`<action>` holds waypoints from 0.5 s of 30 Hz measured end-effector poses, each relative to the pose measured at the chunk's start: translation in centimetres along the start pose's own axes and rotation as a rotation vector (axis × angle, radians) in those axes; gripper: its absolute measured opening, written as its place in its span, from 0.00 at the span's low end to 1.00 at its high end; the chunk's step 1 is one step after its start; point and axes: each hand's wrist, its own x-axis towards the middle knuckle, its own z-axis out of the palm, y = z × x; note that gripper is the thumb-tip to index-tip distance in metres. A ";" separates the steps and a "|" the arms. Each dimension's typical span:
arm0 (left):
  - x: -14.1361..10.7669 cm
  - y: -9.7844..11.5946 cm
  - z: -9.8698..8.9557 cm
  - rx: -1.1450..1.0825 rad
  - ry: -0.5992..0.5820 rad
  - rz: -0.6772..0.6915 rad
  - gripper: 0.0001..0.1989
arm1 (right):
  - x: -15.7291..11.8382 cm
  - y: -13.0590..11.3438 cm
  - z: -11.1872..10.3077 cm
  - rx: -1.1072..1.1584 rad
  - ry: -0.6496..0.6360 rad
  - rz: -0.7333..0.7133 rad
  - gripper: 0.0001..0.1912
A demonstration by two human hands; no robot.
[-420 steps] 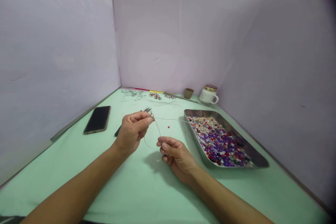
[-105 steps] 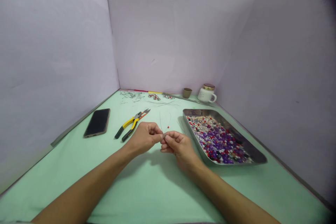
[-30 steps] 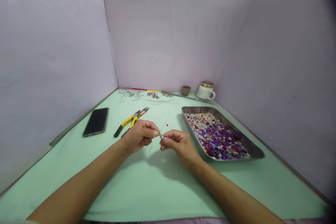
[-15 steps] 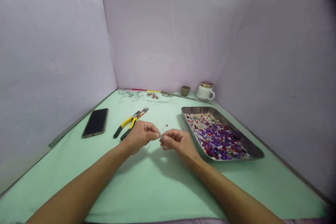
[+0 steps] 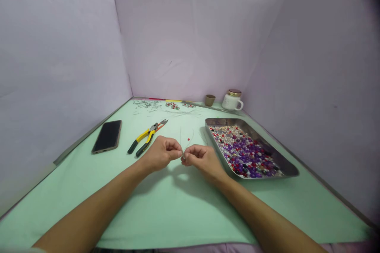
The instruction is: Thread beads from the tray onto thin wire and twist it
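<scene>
My left hand (image 5: 164, 153) and my right hand (image 5: 201, 159) meet fingertip to fingertip over the middle of the table. Both are closed in a pinch on a thin wire (image 5: 190, 138), whose loose ends rise past the fingers. Whatever else sits at the pinch is too small and covered to make out. Just beyond the fingertips a single red bead (image 5: 188, 139) lies on the cloth. To the left of my left hand rest yellow-and-black pliers (image 5: 148, 137), with orange-handled cutters (image 5: 162, 125) partly behind them.
A metal tray (image 5: 289, 169) of mixed purple, red, white and black beads stands at right. On the left lies a phone (image 5: 107, 136). Along the back are wire pieces (image 5: 147, 105), beaded clusters (image 5: 172, 106), a small brown cup (image 5: 209, 100) and a lidded white mug (image 5: 230, 102). Pale walls enclose the table.
The wire's free ends have shifted a little to the right, and the end below my left hand no longer shows. Both hands keep their pinch. The view has tilted slightly.
</scene>
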 end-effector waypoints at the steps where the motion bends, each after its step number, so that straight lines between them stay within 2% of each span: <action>1: 0.0 0.0 0.0 -0.012 -0.006 0.019 0.05 | 0.0 0.0 0.0 0.040 -0.006 0.017 0.05; 6: 0.0 -0.5 -0.3 -0.111 -0.066 0.103 0.05 | 0.0 0.0 0.2 0.234 -0.041 0.086 0.07; 10: 0.2 -0.7 -0.6 -0.142 -0.102 0.100 0.05 | 0.0 0.2 0.3 0.329 -0.072 0.134 0.07; 15: 0.1 -0.3 -0.4 -0.082 -0.028 0.025 0.06 | 0.1 0.5 0.2 0.239 -0.059 0.088 0.10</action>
